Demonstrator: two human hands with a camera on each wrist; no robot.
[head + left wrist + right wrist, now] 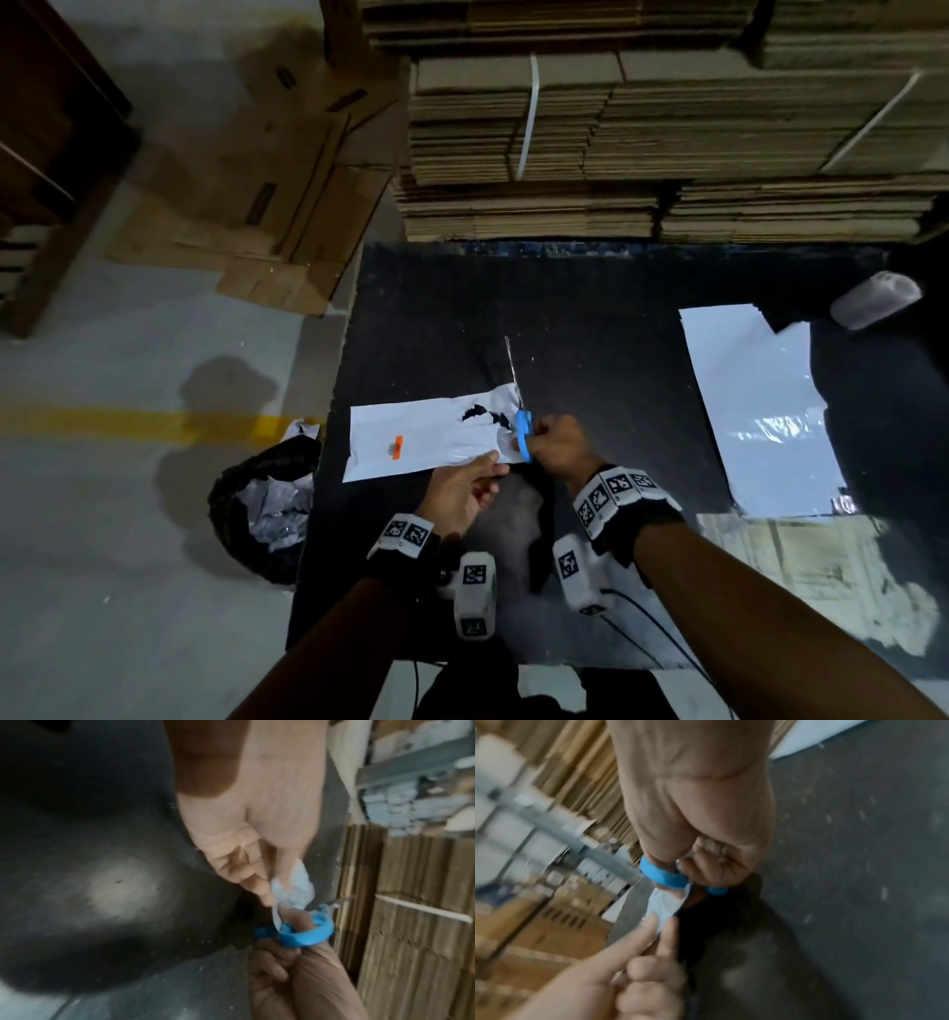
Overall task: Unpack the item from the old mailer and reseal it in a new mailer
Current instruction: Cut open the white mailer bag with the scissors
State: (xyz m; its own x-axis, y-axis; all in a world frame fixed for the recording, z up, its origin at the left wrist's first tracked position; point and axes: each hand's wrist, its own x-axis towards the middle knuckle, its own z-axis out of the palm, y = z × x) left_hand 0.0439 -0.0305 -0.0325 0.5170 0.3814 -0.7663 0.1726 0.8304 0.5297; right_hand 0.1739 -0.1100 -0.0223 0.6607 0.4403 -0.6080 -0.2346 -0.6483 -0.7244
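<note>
The old mailer (421, 442) lies on the black table (590, 318), its right end being cut open. The left hand (464, 496) pinches its near edge; the right hand (557, 447) grips blue scissors (521, 429). Next, probably: finish the cut, draw out the item, then fetch the new mailer (765, 411) lying well apart.

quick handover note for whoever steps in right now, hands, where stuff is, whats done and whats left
Right hand: grips the blue-handled scissors, blades at the right end of the old mailer.
Left hand: pinches the old mailer's near edge beside the cut.
Old mailer lies flat on the black table; its right end is torn or cut, with something dark showing through. The item is not out.
New mailer lies flat on the table's right side, untouched.
Left: finish opening, pull the item out, slide it into the new mailer, seal. The black bag on the floor at left holds crumpled plastic.
</note>
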